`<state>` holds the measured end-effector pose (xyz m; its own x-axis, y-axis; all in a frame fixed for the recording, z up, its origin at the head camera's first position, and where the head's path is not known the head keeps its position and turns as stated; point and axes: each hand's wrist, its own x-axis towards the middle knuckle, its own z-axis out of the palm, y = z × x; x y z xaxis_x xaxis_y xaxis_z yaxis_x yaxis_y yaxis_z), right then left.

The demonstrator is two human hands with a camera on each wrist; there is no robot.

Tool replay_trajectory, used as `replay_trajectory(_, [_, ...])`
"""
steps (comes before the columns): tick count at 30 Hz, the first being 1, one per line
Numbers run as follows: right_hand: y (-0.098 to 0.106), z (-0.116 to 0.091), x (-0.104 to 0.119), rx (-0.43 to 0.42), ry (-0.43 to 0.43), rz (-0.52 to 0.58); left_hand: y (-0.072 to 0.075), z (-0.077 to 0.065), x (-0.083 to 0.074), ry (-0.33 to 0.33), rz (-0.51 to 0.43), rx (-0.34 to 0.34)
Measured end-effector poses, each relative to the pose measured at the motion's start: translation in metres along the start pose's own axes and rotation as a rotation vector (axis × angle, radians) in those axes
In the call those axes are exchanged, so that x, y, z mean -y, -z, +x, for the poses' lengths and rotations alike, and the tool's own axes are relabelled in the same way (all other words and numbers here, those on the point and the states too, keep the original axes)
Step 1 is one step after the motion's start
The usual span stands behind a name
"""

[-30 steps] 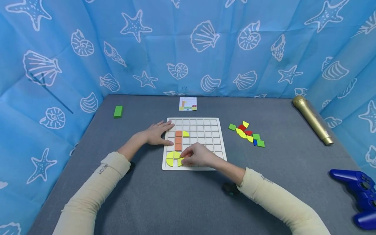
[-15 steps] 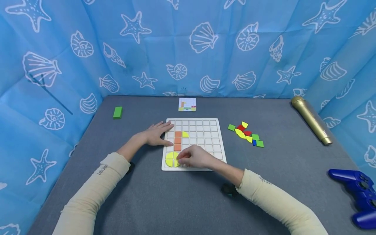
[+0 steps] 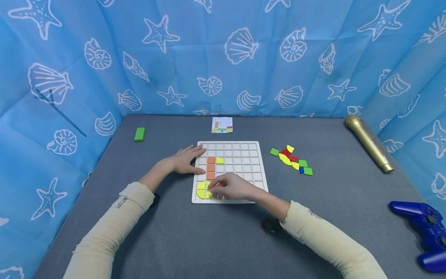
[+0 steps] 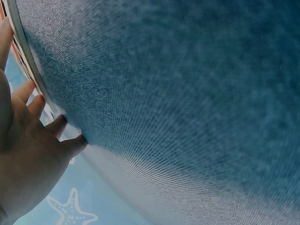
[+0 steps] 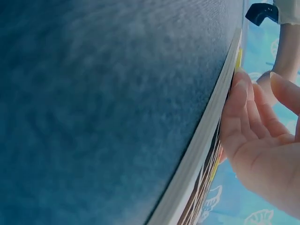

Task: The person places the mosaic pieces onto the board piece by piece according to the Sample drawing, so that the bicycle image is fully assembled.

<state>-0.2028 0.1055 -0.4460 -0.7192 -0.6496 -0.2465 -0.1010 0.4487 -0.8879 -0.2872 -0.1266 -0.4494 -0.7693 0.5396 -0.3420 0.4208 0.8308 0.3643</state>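
A white grid board [image 3: 246, 160] lies on the table. Three orange squares [image 3: 211, 167] stand in a column on it, with a yellow quarter-circle tile [image 3: 219, 160] beside the top one. At the board's near left corner, yellow quarter-circle tiles [image 3: 201, 185] form a round shape. My right hand [image 3: 231, 186] touches the lower right one, partly hiding it; in the right wrist view this hand [image 5: 262, 145] has one digit raised apart from the others. My left hand [image 3: 182, 161] rests with spread fingers on the board's left edge; its fingers [image 4: 56, 125] also show in the left wrist view.
Right of the board lie several loose green, red, yellow and blue tiles [image 3: 285, 159]. Behind it is a printed pattern card [image 3: 222, 125]. A green block [image 3: 139, 134] sits at the back left, a gold microphone [image 3: 369, 143] and a blue game controller [image 3: 426, 232] at the right.
My right hand has moved slightly left, bringing the yellow quarter-circle tile in against the other yellow ones, closing the round shape. My left hand has stayed in place.
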Motion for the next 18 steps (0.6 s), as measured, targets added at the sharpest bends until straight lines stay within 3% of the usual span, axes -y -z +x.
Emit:
replay_trajectory(5, [0.011, -0.006, -0.004, 0.060, -0.087, 0.161, -0.001, 0.000, 0.000, -0.012, 0.013, -0.007])
replay_trajectory(10, [0.024, -0.014, -0.010, 0.100, -0.113, 0.267, -0.003, -0.001, 0.001, -0.018, 0.023, -0.003])
replay_trajectory(18, [0.053, -0.034, -0.025, 0.060, -0.126, 0.426, 0.000, -0.001, 0.000, -0.037, 0.012, -0.004])
